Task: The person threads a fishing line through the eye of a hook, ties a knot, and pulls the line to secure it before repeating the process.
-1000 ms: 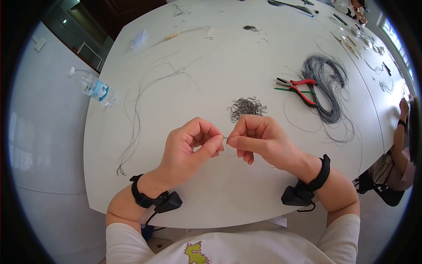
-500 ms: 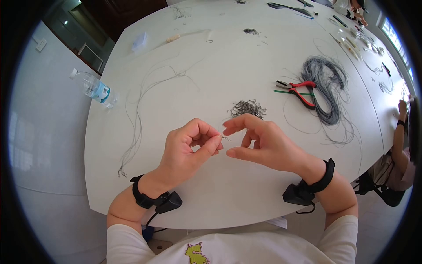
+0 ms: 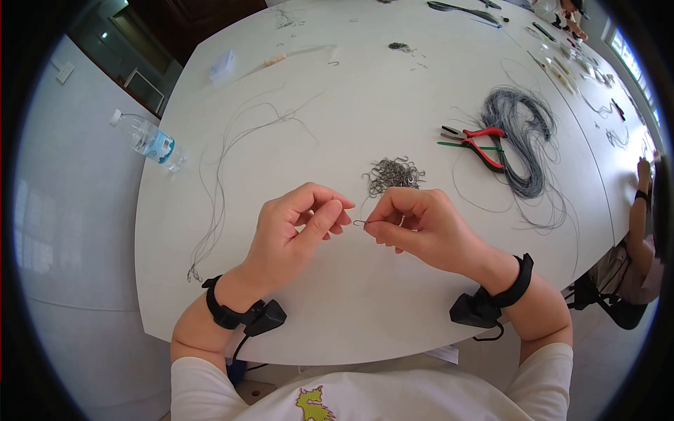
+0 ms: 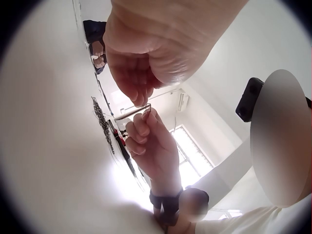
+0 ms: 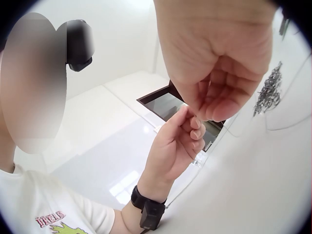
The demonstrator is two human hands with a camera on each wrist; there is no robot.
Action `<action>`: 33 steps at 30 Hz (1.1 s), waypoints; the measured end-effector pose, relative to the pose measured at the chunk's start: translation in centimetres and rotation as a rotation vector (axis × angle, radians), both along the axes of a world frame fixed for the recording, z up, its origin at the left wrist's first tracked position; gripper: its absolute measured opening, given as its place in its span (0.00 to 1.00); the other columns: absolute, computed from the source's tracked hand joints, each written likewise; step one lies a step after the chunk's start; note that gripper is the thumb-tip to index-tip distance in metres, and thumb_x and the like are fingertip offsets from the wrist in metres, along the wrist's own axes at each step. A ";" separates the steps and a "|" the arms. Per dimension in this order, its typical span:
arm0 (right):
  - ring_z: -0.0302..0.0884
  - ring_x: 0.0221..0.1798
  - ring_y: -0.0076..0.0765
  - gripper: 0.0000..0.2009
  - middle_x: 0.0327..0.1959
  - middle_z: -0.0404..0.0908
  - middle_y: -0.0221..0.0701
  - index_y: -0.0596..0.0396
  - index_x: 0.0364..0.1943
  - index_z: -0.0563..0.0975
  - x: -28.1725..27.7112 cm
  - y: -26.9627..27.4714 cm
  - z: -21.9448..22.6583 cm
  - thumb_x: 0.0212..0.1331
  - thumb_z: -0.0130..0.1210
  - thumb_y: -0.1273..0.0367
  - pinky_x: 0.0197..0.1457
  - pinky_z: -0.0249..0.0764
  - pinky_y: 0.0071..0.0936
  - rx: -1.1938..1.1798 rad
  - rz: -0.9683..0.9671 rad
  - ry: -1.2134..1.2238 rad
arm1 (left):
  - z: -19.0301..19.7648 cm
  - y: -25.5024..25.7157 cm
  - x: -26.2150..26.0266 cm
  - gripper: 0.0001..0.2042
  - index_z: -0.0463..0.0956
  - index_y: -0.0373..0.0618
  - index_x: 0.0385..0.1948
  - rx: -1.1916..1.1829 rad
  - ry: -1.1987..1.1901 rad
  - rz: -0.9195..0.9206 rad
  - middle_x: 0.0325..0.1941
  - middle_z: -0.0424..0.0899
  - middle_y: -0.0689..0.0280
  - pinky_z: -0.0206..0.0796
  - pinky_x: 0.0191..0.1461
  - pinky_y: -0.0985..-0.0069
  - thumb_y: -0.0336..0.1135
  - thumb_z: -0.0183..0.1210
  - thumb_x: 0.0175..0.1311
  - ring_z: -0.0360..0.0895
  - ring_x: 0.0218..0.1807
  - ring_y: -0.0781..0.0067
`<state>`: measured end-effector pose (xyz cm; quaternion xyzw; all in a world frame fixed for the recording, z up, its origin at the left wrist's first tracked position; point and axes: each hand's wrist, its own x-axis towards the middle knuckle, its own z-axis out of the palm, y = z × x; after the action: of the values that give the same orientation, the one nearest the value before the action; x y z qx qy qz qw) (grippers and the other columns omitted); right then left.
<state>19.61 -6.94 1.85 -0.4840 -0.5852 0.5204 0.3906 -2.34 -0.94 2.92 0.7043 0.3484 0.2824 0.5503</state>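
Observation:
A small dark fish hook (image 3: 359,223) juts to the left from my right hand (image 3: 428,226), which pinches it between thumb and forefinger. In the left wrist view the bend of the hook (image 4: 148,106) shows above those fingertips. A thin line runs beside the hook toward the pile. My left hand (image 3: 291,223) is just left of the hook, its fingers relaxed and nothing visible between them. Right behind my right hand lies a pile of fish hooks (image 3: 394,174) on the white table (image 3: 337,302).
Red-handled pliers (image 3: 484,145) lie against a bundle of grey fishing line (image 3: 526,168) at the right. On the left, several loose lines (image 3: 223,161) end in hooks (image 3: 193,272). A water bottle (image 3: 151,142) stands near the left edge, with a plastic box (image 3: 222,65) beyond.
Both hands pinched the hook at first; then my right hand opened while the left kept hold. Now my right hand pinches it, and my left has let go and drawn slightly left.

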 end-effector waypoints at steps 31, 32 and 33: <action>0.78 0.25 0.25 0.01 0.23 0.78 0.33 0.65 0.29 0.79 3.3 0.4 6.6 0.52 0.59 0.81 0.28 0.71 0.20 0.237 0.020 -0.747 | 1.9 -5.0 -16.7 0.02 0.80 0.40 0.33 0.287 0.620 0.425 0.30 0.82 0.68 0.70 0.34 0.78 0.27 0.62 0.61 0.76 0.30 0.79; 0.78 0.25 0.24 0.01 0.21 0.78 0.33 0.66 0.28 0.79 3.2 0.8 6.8 0.53 0.59 0.80 0.28 0.70 0.19 0.186 -0.003 -0.783 | 2.2 -4.9 -17.7 0.02 0.80 0.40 0.33 0.281 0.622 0.426 0.30 0.82 0.68 0.70 0.34 0.78 0.27 0.62 0.61 0.76 0.30 0.79; 0.78 0.25 0.24 0.01 0.21 0.78 0.33 0.66 0.28 0.79 2.8 1.3 7.0 0.53 0.59 0.80 0.28 0.70 0.19 0.182 0.001 -0.782 | 2.8 -4.7 -18.5 0.02 0.80 0.40 0.33 0.218 0.653 0.537 0.30 0.82 0.69 0.69 0.35 0.79 0.27 0.62 0.61 0.76 0.31 0.80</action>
<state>22.46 -5.62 8.89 -0.6088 -0.7336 0.2430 0.1793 -20.88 -5.62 5.69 0.6951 0.6430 0.2133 0.2407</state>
